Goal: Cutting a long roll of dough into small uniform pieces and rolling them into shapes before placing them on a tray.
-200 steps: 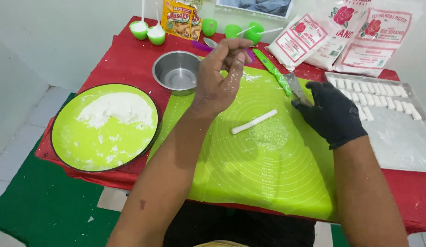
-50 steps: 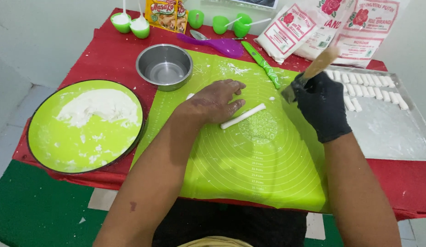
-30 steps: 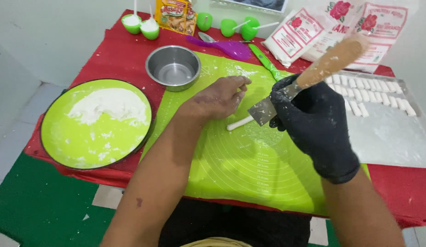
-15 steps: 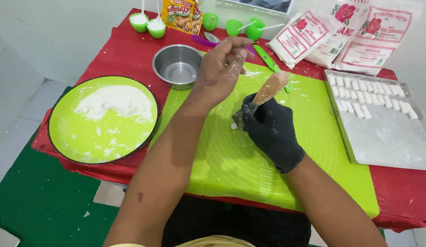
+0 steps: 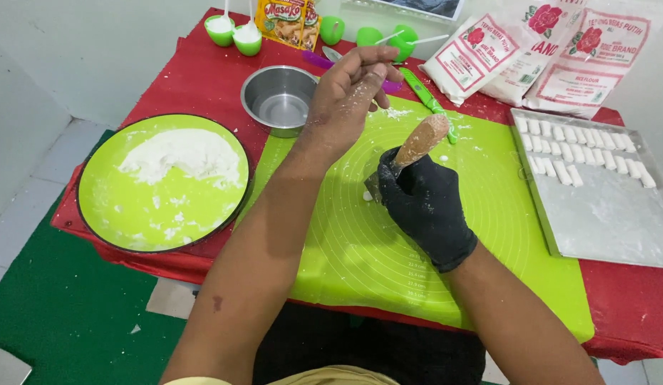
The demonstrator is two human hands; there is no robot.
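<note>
My right hand [image 5: 425,203], in a black glove, grips a cutter with a wooden handle [image 5: 421,140]. Its metal blade [image 5: 374,185] stands down on the green silicone mat [image 5: 417,264]. Only a small white end of dough [image 5: 367,195] shows beside the blade; the rest of the dough is hidden behind my hand. My left hand [image 5: 344,96], dusted with flour, hovers above the far part of the mat with its fingertips pinched together. I see nothing held in it.
A green plate [image 5: 110,214] with flour lies at the left, a steel bowl [image 5: 278,100] behind it. A metal tray [image 5: 602,214] with several cut dough pieces sits at the right. Flour bags [image 5: 538,60], green cups [image 5: 235,32] and a green knife [image 5: 425,95] line the back.
My left hand lifted off the dough stick and rose toward the back of the mat. My right hand swung the cutter in from the right and set its blade down on the dough.
</note>
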